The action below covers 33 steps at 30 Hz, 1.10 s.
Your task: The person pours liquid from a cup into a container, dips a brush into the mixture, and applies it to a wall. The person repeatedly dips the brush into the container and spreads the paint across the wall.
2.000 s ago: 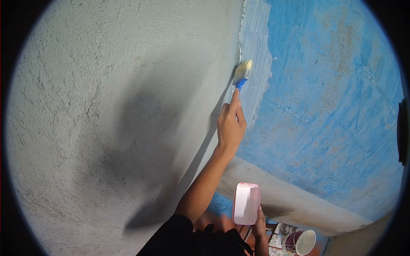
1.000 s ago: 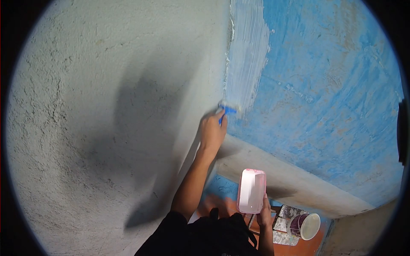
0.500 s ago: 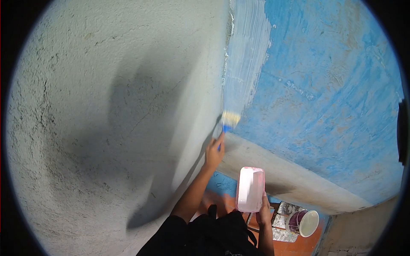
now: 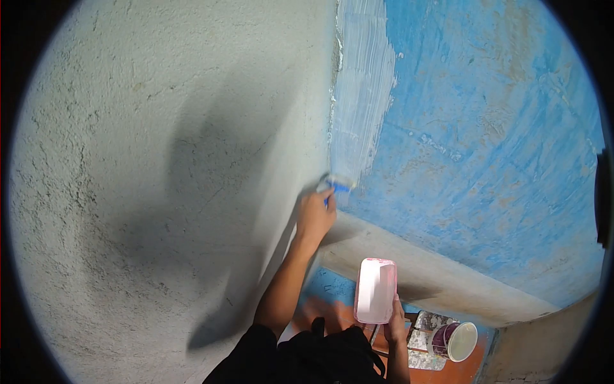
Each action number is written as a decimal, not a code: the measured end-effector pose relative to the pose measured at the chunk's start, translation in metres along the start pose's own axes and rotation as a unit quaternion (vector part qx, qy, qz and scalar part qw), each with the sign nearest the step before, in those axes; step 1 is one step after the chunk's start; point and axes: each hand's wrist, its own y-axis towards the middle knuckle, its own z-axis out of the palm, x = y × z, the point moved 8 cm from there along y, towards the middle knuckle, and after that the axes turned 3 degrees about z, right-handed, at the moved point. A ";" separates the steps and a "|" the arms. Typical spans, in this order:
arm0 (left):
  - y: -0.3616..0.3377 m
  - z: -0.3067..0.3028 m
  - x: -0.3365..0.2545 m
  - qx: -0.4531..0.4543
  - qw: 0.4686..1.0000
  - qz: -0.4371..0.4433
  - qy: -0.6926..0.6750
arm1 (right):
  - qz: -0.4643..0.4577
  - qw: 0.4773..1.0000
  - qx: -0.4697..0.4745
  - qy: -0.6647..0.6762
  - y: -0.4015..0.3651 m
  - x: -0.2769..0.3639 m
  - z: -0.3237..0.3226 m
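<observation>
My left hand [image 4: 316, 214] is closed round the blue handle of a paintbrush [image 4: 342, 185]. Its bristles, slightly blurred, press against the blue wall [image 4: 460, 128] close to the corner. Above the brush runs a streaky band of white paint [image 4: 361, 83], the blue showing through in places. Lower down, my right hand [image 4: 396, 324] grips the right side of a pinkish rectangular plastic container [image 4: 375, 291]. White paint coats the inside of the container, and its fingers underneath are hidden.
A rough whitish wall [image 4: 128, 160] rises on the left, with my shadow on it. Below the blue wall runs a pale ledge [image 4: 435, 262]. Down on the right, a paint bucket [image 4: 462, 341] lies tilted on a paint-spattered stool [image 4: 425, 358], over an orange floor [image 4: 419, 376].
My left hand has moved a little up and left with the brush, whose bristles now show less and sit slightly lower. The container has dropped slightly in view, still in my right hand.
</observation>
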 end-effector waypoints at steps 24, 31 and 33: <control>-0.129 0.104 0.133 -0.076 0.996 0.035 0.022 | -0.002 0.998 0.058 -0.028 0.056 0.035 -0.010; -0.147 0.136 0.196 0.096 0.981 -0.147 0.084 | -0.004 0.999 0.046 0.000 0.057 0.044 -0.017; -0.084 0.100 0.139 0.093 0.978 -0.153 0.105 | 0.003 0.999 0.047 -0.010 0.058 0.044 -0.017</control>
